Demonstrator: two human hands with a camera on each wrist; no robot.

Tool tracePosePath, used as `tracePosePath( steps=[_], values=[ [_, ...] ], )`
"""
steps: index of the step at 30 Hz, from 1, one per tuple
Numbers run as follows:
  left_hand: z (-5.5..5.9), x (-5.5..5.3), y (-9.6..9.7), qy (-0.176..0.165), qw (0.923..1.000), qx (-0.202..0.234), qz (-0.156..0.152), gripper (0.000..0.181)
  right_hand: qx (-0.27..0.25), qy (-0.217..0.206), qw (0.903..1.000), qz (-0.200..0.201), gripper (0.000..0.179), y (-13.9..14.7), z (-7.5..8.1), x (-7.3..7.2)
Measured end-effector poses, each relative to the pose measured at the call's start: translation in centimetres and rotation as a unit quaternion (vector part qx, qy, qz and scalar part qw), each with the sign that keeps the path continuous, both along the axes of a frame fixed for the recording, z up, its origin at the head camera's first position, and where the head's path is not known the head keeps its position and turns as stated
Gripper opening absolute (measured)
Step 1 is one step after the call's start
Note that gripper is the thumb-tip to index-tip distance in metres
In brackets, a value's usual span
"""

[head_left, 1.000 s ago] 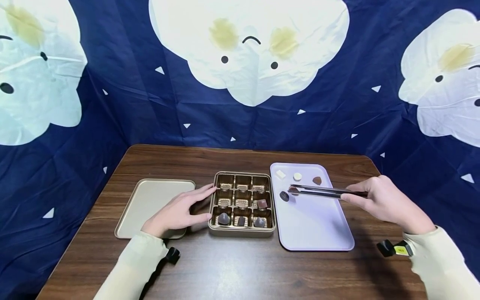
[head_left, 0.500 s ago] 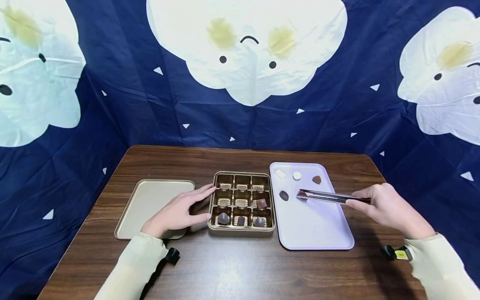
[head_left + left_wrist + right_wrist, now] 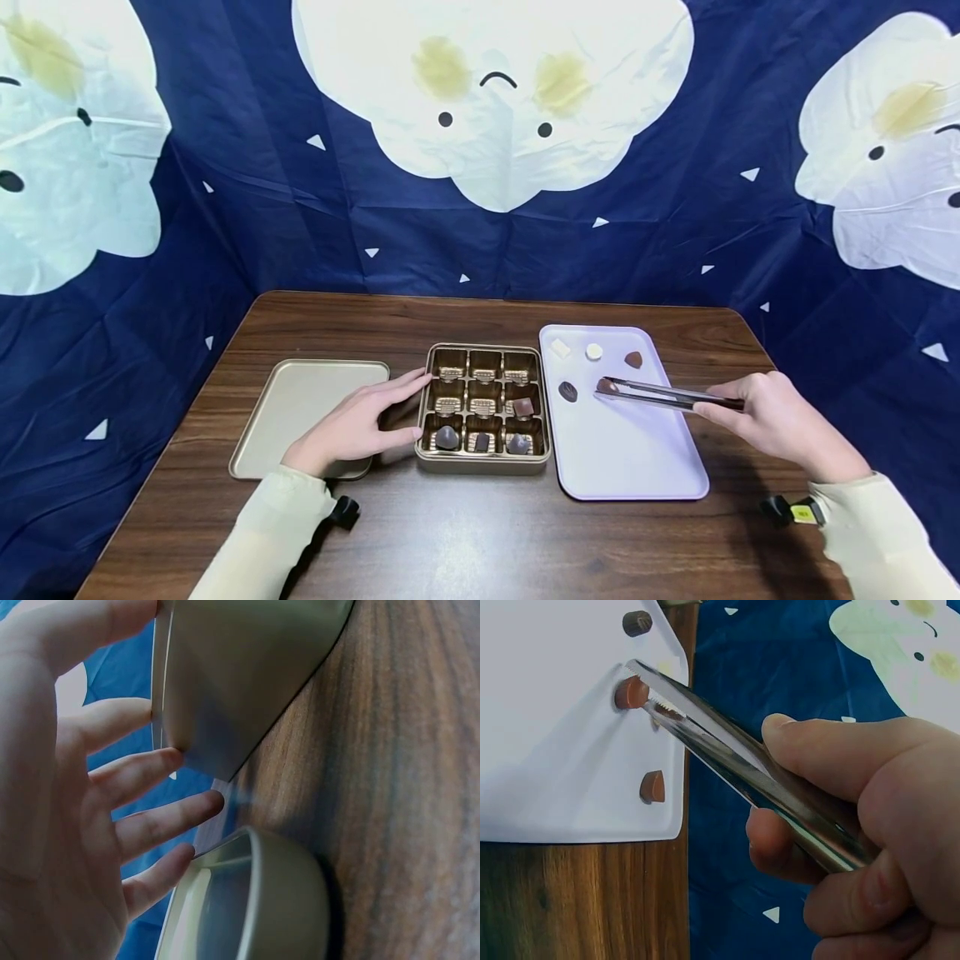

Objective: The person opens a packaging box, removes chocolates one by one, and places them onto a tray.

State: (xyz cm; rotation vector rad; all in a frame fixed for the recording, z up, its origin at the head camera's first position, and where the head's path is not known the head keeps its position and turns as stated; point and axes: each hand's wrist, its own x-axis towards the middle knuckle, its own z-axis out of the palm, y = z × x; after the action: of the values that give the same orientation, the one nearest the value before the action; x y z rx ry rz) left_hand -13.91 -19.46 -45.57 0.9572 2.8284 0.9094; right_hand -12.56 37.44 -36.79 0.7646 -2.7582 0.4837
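Note:
In the head view my left hand [image 3: 360, 423] touches the left side of a gold tin [image 3: 483, 467] with extended fingers. The tin's insert has rows of compartments; chocolates lie in all three front ones, and a square brown chocolate [image 3: 522, 407] in the middle row's right one. My right hand [image 3: 776, 423] holds metal tongs [image 3: 667, 395], reaching in from the right over a lilac tray [image 3: 637, 458]. The tong tips stand apart about a brown chocolate [image 3: 632, 693] on the tray; whether they touch it I cannot tell.
A dark oval chocolate [image 3: 567, 392], a white square piece [image 3: 560, 348], a white round piece [image 3: 594, 352] and a brown chocolate [image 3: 633, 359] also lie on the tray. Left of the tin, a flat gold lid [image 3: 307, 400] is partly under my left arm. Blue cloth [image 3: 510, 258] hangs behind the table.
The tong tips have shifted right, away from the dark oval chocolate, with the brown piece between them also further right. My right hand moved slightly right and down; my left hand stays put.

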Motion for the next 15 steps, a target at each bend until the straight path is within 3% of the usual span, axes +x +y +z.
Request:
tracePosePath(
  steps=[9, 15],
  values=[
    [-0.2, 0.0, 0.0, 0.005, 1.0000, -0.002, -0.003, 0.082, -0.007, 0.014, 0.9998, -0.011, 0.012, 0.6, 0.3, 0.3],
    [-0.1, 0.0, 0.0, 0.006, 1.0000, -0.006, -0.002, 0.082, -0.018, 0.048, 0.9986, -0.007, 0.015, 0.9, 1.1, 0.6]
  ],
)
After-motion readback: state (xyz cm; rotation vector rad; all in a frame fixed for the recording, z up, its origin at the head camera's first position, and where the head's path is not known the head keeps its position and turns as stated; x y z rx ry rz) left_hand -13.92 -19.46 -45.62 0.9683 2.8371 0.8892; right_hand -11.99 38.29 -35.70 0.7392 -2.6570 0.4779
